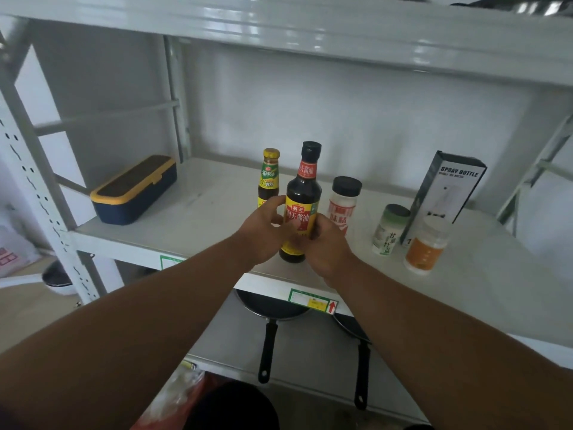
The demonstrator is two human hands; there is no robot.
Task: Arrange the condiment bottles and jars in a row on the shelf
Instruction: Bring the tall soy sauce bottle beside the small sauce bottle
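Shelf (198,209) of pale grey metal carries everything, and at its far left lies a navy lunch box (134,190) with a yellow rim and dark lid. Right of it, toward the middle, a small yellow-capped sauce bottle (269,176) stands upright, partly hidden behind the left hand (263,234). That hand curls its fingers round the left side of the tall dark soy sauce bottle (302,197), thumb across the yellow label. The bottle stands upright at the near edge of the shelf, its base seeming to rest on the surface. The right hand (325,246) wraps the bottle's right side low down, fingers curled against the glass. Just behind and right stands a black-lidded seasoning jar (344,201) with red print. Farther right come a white green-topped jar (389,229), an orange-labelled jar (429,246) nearer the front, and behind them a leaning spray bottle box (446,193). Below, two frying pans (273,308) lie on the lower shelf.
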